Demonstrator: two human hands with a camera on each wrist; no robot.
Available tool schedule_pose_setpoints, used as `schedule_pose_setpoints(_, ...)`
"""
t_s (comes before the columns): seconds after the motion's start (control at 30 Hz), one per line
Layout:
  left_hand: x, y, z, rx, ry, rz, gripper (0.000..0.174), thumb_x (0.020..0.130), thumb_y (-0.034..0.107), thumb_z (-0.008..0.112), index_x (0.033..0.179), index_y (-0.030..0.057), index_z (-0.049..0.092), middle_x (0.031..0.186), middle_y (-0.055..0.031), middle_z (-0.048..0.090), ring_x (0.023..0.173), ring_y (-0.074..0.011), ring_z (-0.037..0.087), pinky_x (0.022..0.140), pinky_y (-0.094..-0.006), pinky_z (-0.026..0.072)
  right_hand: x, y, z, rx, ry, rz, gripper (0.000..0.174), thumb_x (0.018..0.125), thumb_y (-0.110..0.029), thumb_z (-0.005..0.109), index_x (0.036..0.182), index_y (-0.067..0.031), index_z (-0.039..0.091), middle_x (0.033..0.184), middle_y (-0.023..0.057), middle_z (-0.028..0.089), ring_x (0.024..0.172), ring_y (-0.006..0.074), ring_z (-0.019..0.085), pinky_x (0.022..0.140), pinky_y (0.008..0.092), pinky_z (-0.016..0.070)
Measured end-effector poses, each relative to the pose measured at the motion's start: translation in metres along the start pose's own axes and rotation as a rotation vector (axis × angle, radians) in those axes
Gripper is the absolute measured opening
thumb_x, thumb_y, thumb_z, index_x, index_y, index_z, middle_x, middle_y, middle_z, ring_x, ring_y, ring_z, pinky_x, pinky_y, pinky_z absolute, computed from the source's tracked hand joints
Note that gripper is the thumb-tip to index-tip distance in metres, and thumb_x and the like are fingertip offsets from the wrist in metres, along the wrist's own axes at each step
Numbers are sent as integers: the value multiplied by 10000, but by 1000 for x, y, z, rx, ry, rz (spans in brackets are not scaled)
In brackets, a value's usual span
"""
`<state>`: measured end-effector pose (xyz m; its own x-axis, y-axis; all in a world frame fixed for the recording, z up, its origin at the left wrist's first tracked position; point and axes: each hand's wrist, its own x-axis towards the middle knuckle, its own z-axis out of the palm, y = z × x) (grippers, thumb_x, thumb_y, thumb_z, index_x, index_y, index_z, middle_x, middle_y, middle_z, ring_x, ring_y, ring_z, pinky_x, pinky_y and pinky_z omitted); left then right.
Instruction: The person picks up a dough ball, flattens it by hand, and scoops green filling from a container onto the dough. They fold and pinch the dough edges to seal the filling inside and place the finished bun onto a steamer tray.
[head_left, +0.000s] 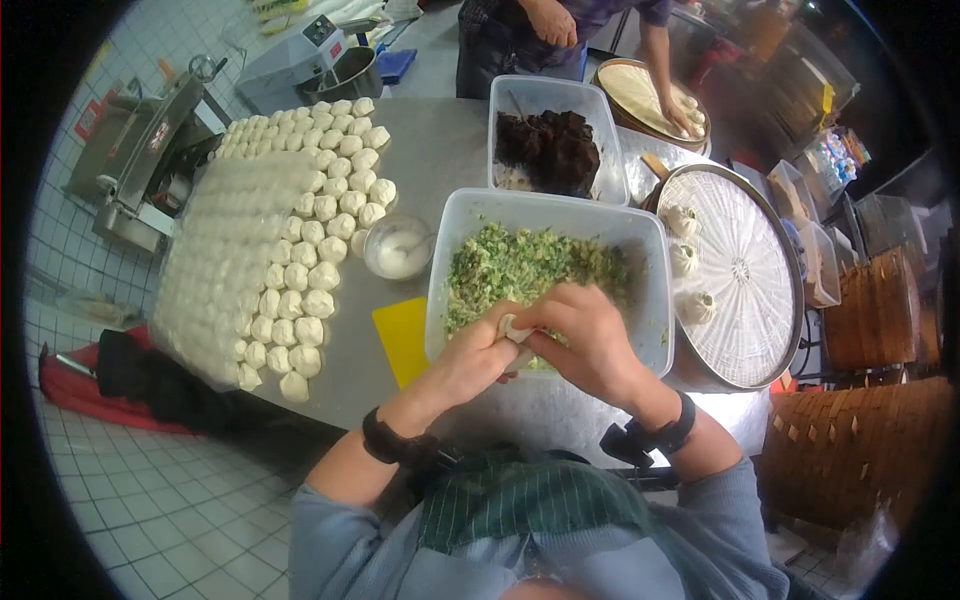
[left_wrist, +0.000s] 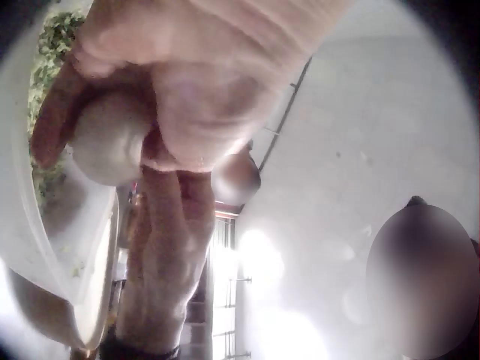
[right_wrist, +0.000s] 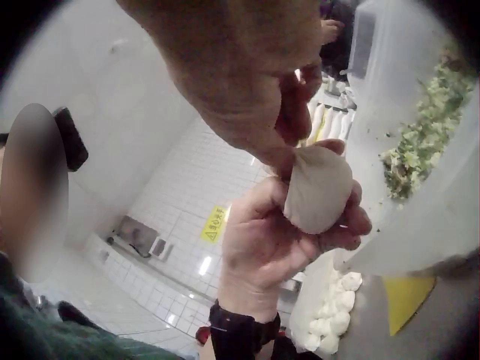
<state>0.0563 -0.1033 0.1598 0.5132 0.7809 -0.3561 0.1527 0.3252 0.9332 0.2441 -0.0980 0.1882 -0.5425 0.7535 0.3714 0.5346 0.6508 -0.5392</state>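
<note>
Metal table spreads beneath the work, with white floor tiles at eight o'clock. Nearest, the hands meet over the near rim of a clear tub of chopped green filling. Both are clamped on one dough piece: the left hand cups it with curled fingers, and the right hand pinches its edge. It looks smooth and rounded, drawn together where the right fingertips grip.

At eight o'clock, a yellow sheet lies beside the tub. A small bowl with something white inside sits at ten o'clock, and beyond it are rows of pale dough lumps, part of them under clear plastic.

At three o'clock, a round steamer tray carries three pleated buns near its left side. Farther off, towards one o'clock, stands a tub of dark filling; behind it another person reaches into a second round tray holding pale dough
</note>
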Motion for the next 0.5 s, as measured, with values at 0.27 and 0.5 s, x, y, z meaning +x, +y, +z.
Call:
schedule_pose_setpoints(0.27,-4,9,-1,-484,51,-1,432,985,354,372,1272,47,474,1028,-50,573,871,-133,565,692,-257,492,0,4,1,249,-16,155,277,725,-33,707,992,-56,637,823,97,597,764,263,617,678,350,501)
schedule_pose_setpoints(0.5,9,-8,-15,-9,42,-93,806,937,662,133,1020,42,641,942,-44,609,942,-107,564,751,-263,487,0,-6,7,214,-50,152,251,719,-38,698,959,-55,625,804,101,589,744,266,613,666,361,499)
